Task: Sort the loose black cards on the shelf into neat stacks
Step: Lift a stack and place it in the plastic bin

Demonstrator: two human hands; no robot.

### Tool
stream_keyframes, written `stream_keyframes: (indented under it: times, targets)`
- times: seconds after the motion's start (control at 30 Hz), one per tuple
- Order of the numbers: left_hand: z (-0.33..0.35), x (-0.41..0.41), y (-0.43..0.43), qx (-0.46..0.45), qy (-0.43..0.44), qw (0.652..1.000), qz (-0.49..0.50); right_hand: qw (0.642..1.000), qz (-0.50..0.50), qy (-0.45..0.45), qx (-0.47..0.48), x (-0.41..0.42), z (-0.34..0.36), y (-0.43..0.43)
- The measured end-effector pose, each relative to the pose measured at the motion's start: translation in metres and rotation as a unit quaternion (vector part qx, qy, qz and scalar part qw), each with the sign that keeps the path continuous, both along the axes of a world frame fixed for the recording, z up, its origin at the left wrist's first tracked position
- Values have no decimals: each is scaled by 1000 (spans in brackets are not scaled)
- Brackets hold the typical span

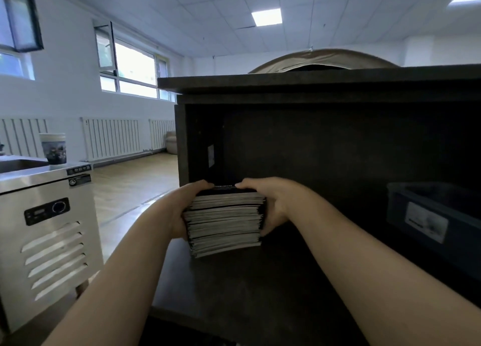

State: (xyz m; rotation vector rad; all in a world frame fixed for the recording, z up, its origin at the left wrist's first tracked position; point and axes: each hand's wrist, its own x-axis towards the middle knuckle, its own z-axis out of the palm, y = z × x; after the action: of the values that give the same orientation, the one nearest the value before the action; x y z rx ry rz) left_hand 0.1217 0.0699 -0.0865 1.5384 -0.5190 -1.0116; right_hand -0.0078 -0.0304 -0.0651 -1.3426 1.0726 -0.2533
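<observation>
Squeezing card stack (225, 222), hands (186, 210) flanking.

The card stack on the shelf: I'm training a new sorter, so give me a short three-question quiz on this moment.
1. True or false: only one hand touches the card stack.
2. What stands to the right of the stack inside the dark shelf? A) a dark bin with a label B) a paper cup C) a lamp
3. Fill in: the left hand and right hand press the stack from its two ____.

Key: 1 false; 2 A, the bin; 3 sides.
</observation>
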Motion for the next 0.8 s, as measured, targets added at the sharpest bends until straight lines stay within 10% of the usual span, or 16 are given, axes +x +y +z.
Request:
stream_keyframes:
  times: [0.8]
  targets:
    - [51,-40,3,-129,2,991,-32,976,-42,-210,-43,-52,41,8]
